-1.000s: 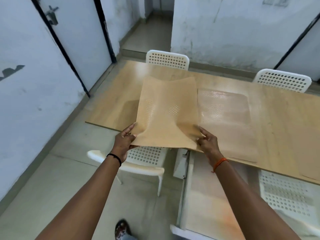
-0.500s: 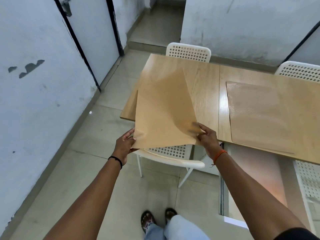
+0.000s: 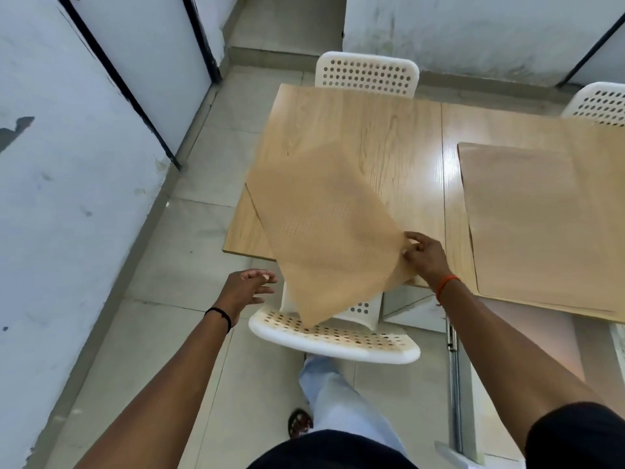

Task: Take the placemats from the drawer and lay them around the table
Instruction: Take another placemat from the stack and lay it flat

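The right hand (image 3: pixel 424 257) pinches one corner of the mat (image 3: pixel 324 231), so it hangs skewed over the table (image 3: pixel 355 130) edge and the near chair (image 3: pixel 338 340); the left hand (image 3: pixel 248 287), fingers spread and empty, reaches to square it; another mat (image 3: pixel 541 225) already lies flat.

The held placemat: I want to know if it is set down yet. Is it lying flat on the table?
No. The placemat hangs tilted, pinched by the right hand, one corner drooping over the chair.

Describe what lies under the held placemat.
The placemat, pinched by the right hand, hangs over the table corner and the near chair. The table edge beneath it is covered.
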